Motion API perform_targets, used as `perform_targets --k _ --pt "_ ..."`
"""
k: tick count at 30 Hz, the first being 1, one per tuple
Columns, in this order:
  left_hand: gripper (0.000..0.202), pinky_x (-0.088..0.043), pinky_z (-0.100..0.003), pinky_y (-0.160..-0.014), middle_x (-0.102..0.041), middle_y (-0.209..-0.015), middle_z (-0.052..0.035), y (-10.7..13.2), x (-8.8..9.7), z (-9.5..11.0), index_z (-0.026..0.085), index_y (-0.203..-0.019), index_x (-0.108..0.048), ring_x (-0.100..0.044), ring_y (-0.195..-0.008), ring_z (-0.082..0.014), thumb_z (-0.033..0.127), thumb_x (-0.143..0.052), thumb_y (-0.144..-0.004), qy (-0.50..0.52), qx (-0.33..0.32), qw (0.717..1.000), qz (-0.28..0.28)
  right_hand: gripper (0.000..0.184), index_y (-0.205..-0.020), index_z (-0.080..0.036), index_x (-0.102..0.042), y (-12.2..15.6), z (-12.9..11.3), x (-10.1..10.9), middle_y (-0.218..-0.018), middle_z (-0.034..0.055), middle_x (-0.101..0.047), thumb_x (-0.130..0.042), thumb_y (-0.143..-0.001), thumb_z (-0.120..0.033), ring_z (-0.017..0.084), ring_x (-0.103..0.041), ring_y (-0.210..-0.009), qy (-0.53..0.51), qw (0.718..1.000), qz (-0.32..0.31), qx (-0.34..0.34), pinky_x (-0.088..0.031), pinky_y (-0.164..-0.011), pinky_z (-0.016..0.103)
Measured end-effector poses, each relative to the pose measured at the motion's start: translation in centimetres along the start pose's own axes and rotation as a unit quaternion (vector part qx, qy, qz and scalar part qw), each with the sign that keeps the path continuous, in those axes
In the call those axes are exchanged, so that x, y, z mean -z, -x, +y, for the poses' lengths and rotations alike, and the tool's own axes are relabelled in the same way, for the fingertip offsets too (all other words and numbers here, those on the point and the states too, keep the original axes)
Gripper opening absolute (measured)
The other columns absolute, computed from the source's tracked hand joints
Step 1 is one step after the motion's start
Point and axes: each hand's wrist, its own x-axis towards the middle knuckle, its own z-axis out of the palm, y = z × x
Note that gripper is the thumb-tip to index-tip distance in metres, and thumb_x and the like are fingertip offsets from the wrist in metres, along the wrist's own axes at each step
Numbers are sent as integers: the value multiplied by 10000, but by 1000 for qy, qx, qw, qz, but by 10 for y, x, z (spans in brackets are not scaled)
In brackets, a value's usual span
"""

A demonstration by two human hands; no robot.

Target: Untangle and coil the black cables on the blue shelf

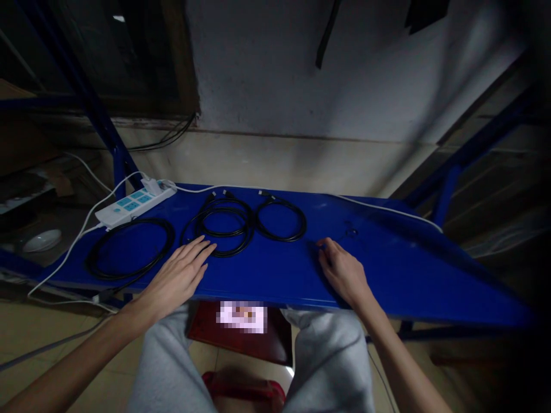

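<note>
My left hand [185, 271] lies flat with its fingers stretched out on the blue table, at the near edge of the middle black cable coils [251, 223]. Plug ends stick out at the back of these coils. Near the table's front edge, my right hand [344, 271] rests with curled fingers; whatever they may hold is hidden. Just beyond it is a small, thin dark loop [352, 233], perhaps wire. Between the hands, farther back, sits a smaller black cable coil [303, 222] with a light-tipped plug. Another wide black cable coil [171, 238] lies left of my left hand.
A white power strip [133, 206] with a plugged-in adapter stands at the table's back left. Its white cord hangs over the left edge. Another white cable [383, 209] runs along the back. Blue frame posts [443, 189] rise at both sides. A dark red stool [241, 344] is below.
</note>
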Motion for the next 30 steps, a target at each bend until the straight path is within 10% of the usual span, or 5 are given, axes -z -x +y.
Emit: perform_targets --k 11,16,20,24,30 --pt "386 -502 -405 -951 -669 -1175 -148 -63 -15 48 157 -1163 -615 -632 -1112 -274 450 -401 -1033 -56 15 998 16 218 -1157 -232 -536 1 6 -2 -1129 85 -678 -394 -992 -256 203 -668 -855 -18 1000 -1 25 -339 -600 271" --pt "280 -502 -376 -813 -694 -978 -131 -77 -24 56 163 -993 -578 -677 -940 -263 277 -327 -1046 -52 8 999 -3 228 -1148 -221 -533 4 -1 4 -1135 90 -681 -359 -1002 -222 193 -667 -880 -31 999 7 28 -351 -622 264" --pt "241 -456 -289 -671 -710 -924 -95 -71 -17 57 184 -1014 -537 -715 -844 -214 160 -298 -1031 20 52 998 -41 214 -1138 -223 -535 6 -2 7 -1143 78 -685 -386 -986 -201 187 -667 -875 -53 998 1 31 -349 -637 267" --pt "292 -417 -270 -622 -726 -842 -71 -63 -8 61 195 -1167 -553 -728 -768 -218 372 -345 -1062 28 78 996 -43 194 -1123 -226 -538 6 0 8 -1118 72 -690 -400 -988 -210 188 -666 -889 -70 997 4 38 -350 -652 268" --pt "419 -322 -252 -563 -704 -707 -50 -60 24 74 202 -928 -660 -667 -627 -181 503 -387 -1028 -10 84 996 42 206 -1156 -212 -525 7 -8 10 -1125 99 -672 -398 -995 -197 196 -665 -920 -20 999 -14 32 -358 -652 270"
